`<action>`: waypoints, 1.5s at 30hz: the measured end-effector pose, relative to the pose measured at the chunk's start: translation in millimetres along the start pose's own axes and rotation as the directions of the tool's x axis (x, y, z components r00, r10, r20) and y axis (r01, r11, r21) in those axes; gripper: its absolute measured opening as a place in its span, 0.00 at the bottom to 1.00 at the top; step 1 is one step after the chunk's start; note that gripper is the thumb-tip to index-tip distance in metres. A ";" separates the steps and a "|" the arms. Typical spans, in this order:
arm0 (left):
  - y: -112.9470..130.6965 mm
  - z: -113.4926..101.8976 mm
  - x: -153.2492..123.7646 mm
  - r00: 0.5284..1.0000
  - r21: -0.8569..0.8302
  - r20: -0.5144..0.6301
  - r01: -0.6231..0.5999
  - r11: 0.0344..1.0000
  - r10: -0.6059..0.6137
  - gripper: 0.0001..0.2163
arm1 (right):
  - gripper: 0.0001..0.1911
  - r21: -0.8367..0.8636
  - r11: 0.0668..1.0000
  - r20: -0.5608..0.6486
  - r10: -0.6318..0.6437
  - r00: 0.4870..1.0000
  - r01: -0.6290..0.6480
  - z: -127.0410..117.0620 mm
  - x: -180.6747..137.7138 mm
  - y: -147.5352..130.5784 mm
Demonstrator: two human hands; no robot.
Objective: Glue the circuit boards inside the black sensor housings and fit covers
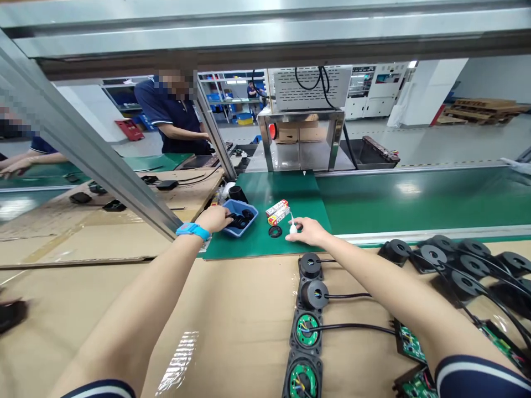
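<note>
My left hand (215, 219), with a blue watch on the wrist, reaches into a small blue tray (244, 210) of black ring parts; its fingers curl among the parts and what they hold is hidden. My right hand (307, 231) rests on the green mat, pinching a small white glue tube (292, 226). A black ring (275, 231) lies on the mat between the hands. A red and white box (277, 212) sits just behind it. Near me, a row of black round housings (310, 294) with cables lies on cardboard.
A green conveyor belt (415, 199) runs across behind the mat. More black round parts with cables (456, 265) pile at right, with green circuit boards (410, 342). A metal frame post (103, 160) slants at left. Other people (174, 116) work across the line. A metal machine stand (302, 132) is beyond.
</note>
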State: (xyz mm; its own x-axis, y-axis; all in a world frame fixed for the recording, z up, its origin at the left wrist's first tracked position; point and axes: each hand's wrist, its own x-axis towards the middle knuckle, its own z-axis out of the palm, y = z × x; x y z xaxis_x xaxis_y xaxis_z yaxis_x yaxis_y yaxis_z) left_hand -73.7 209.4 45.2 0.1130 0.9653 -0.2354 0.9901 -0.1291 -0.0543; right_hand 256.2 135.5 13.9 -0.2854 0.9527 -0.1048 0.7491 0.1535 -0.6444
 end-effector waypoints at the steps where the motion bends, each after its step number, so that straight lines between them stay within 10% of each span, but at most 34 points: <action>1: -0.8 0.1 -1.0 1.000 -0.005 0.011 0.004 1.000 -0.004 0.17 | 0.17 0.005 1.000 0.023 -0.007 1.000 0.007 2.4 1.5 -2.7; 13: 25.9 -13.2 0.9 0.998 -0.089 0.033 0.053 0.995 -0.050 0.18 | 0.12 0.083 0.997 -0.078 0.008 0.997 -0.001 -30.3 -67.6 -7.0; 22: 29.0 -36.1 -69.8 0.997 -0.355 -0.066 -0.053 0.934 0.031 0.18 | 0.18 0.165 0.985 -0.148 -0.033 0.988 0.058 -47.9 -172.7 -17.4; 30: 69.6 46.6 -197.6 0.924 -0.604 0.090 -0.246 0.758 0.371 0.24 | 0.14 0.287 0.950 -0.104 -0.098 0.990 0.124 -12.1 -278.9 -26.3; 45: 101.2 128.5 -323.3 0.959 -0.496 -0.102 -0.281 0.822 0.266 0.22 | 0.17 0.619 0.785 -0.056 0.077 0.996 -0.026 78.1 -379.0 -0.3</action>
State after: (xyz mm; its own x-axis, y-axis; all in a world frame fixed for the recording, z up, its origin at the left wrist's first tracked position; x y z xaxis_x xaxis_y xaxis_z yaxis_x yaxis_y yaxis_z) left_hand -20.7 -144.9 -8.9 0.3798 0.9143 -0.1408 0.8232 -0.2646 0.5023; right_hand 317.4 -246.1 -5.3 -0.1934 0.9748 -0.1116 0.2248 -0.0667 -0.9721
